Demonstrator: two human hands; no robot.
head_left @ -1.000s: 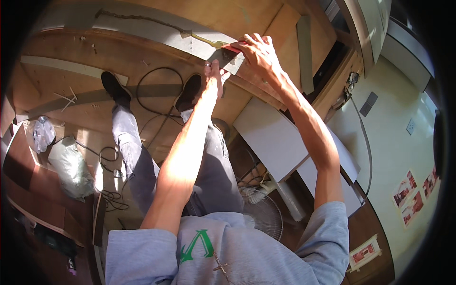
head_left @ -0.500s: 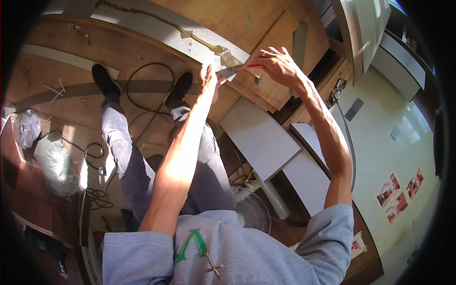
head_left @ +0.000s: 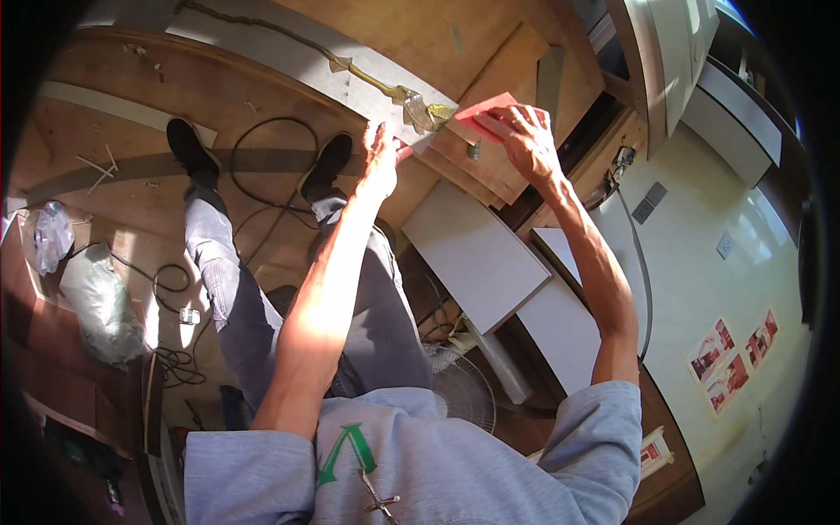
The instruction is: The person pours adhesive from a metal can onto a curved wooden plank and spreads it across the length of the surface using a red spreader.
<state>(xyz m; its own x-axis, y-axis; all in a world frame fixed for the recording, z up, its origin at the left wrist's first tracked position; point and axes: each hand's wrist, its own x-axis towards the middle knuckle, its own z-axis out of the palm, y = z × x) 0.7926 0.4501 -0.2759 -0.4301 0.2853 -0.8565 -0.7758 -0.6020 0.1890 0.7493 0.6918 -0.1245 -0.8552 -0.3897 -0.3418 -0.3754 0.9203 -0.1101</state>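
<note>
A long grey panel strip (head_left: 308,72) runs from the upper left toward the middle. Amber glue (head_left: 367,80) trails along its face, with a thicker smear at the near right end. My left hand (head_left: 379,166) grips the strip's near edge, close to that end, its fingers closed there. A flat red spreader (head_left: 486,110) is pinched in my right hand (head_left: 528,150), just right of the strip's end. The spreader is beside the glue smear; whether it touches it I cannot tell.
White boards (head_left: 477,254) lean beneath my right forearm, near a fan (head_left: 464,385). A black cable (head_left: 276,122) loops on the floor by my shoes. Plastic bags (head_left: 101,302) lie at left. A wooden board (head_left: 525,79) lies beyond the spreader.
My right hand has swung slightly right and down, turning the red spreader so its flat face shows. The glue at the strip's end looks more spread. My left hand stays at the edge.
</note>
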